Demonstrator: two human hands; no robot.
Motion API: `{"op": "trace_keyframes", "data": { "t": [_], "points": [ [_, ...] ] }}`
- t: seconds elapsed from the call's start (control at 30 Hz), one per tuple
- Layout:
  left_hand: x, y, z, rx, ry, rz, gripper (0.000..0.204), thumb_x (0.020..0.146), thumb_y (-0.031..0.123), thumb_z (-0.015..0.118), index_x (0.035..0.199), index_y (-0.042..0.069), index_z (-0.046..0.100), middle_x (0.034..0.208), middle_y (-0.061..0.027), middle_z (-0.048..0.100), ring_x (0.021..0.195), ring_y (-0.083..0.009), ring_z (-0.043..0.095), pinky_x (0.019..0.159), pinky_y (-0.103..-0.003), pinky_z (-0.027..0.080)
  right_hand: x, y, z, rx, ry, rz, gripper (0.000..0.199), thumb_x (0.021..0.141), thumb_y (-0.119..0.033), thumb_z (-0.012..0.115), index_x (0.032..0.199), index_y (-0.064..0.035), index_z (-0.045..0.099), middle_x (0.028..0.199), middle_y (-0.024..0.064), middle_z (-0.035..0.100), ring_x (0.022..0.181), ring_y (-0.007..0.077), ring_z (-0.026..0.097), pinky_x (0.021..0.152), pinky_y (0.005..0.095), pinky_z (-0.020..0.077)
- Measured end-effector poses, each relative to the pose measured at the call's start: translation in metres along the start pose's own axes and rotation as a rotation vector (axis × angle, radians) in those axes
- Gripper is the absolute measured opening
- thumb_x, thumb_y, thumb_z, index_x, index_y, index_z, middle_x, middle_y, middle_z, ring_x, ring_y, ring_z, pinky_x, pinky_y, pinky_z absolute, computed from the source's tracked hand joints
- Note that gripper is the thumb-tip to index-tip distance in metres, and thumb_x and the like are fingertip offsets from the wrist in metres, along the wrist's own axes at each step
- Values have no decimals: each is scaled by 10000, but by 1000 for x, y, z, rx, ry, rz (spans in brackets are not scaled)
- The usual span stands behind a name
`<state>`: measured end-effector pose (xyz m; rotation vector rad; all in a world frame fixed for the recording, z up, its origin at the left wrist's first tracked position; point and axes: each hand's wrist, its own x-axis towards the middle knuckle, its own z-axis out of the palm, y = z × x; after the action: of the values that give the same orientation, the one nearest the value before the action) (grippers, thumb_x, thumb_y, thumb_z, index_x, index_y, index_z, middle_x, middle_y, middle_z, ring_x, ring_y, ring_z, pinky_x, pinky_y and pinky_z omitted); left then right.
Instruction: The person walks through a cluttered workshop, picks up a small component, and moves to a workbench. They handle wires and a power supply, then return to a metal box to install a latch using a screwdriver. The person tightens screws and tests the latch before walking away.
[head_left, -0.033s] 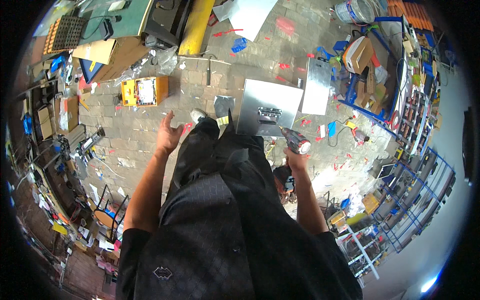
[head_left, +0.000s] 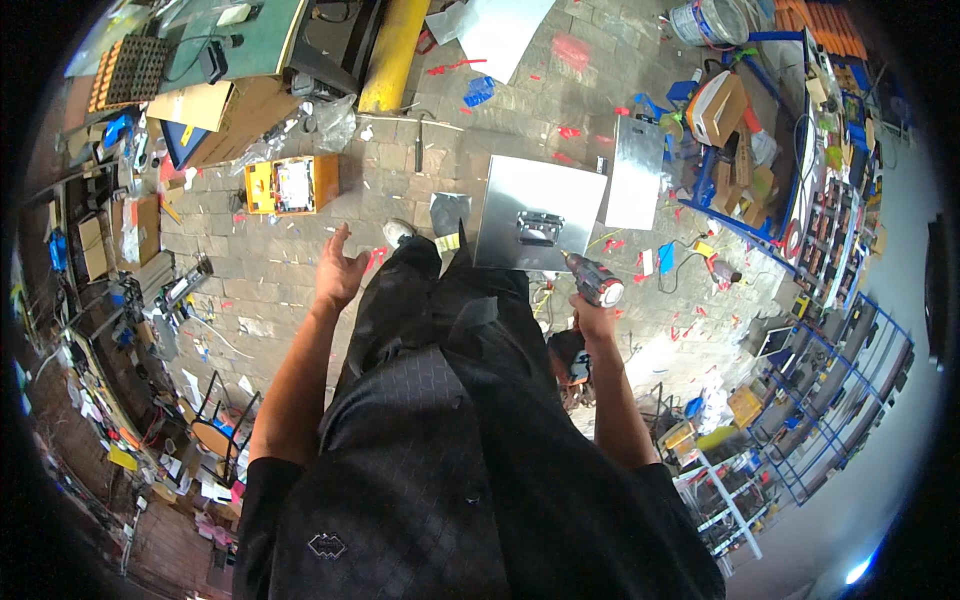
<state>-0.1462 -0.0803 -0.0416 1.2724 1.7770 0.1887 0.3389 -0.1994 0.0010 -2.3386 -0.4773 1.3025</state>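
In front of my left hand [head_left: 340, 268] there is only the paved floor; its fingers are apart and it holds nothing. My right hand [head_left: 594, 318] is wrapped round the grip of a cordless drill [head_left: 601, 288], black with red parts. The drill's bit points up and left, close to the lower right corner of a shiny metal box [head_left: 515, 195]. Whether the bit touches the box I cannot tell. A metal drop handle [head_left: 540, 229] sits on the box's top face. Right of the box lies a flat metal sheet [head_left: 632, 180].
A yellow case [head_left: 328, 180] sits on the floor at the left, with a hammer [head_left: 419, 146] farther off. Another power tool [head_left: 724, 271] with a cord lies to the right, near a blue metal frame [head_left: 735, 226]. Red scraps litter the paving. A yellow post [head_left: 395, 55] stands at the back.
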Motion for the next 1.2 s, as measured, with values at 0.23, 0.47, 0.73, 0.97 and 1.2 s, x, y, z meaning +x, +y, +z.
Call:
{"op": "trace_keyframes", "data": {
  "t": [0.23, 0.47, 0.73, 0.97, 1.2],
  "points": [
    [-5, -15, 3, 106, 23, 95, 755, 882, 214, 759, 1511, 10, 395, 1433, -205, 523, 940, -262, 694, 875, -356, 562, 7, -16, 9, -34, 39, -79, 113, 848, -113, 709, 781, -82, 624, 599, -16, 535, 456, 106, 487, 434, 295, 384],
    [-8, -6, -7, 55, 36, 55, 772, 881, 185, 762, 1522, -2, 376, 1452, -228, 508, 941, -250, 713, 850, -345, 577, 18, -18, 4, -57, -28, -85, 269, 811, -170, 779, 1019, -21, 698, 830, 42, 689, 718, 142, 632, 651, 347, 512],
    [-23, -39, -5, -118, 75, -1, 756, 889, 134, 765, 1526, 19, 375, 1470, -202, 513, 865, -199, 707, 785, -322, 576, 19, -24, 3, -226, -53, -217, 225, 837, -198, 757, 966, -22, 704, 824, 58, 708, 752, 163, 658, 686, 359, 521],
    [-35, -58, -23, -23, 140, -69, 790, 846, 295, 766, 1498, 29, 409, 1408, -222, 542, 1309, -397, 519, 1113, -418, 429, 43, 0, 28, -95, -70, -378, 144, 830, -104, 767, 858, -84, 628, 631, -18, 549, 505, 107, 514, 457, 294, 391],
    [-49, -77, -38, 3, 195, -132, 790, 847, 311, 740, 1500, 21, 405, 1477, -254, 477, 1359, -411, 475, 1140, -429, 406, 12, -52, 36, -33, -168, -341, 216, 833, -88, 770, 968, -61, 604, 652, -4, 546, 483, 106, 520, 417, 279, 429]
  ]
}}
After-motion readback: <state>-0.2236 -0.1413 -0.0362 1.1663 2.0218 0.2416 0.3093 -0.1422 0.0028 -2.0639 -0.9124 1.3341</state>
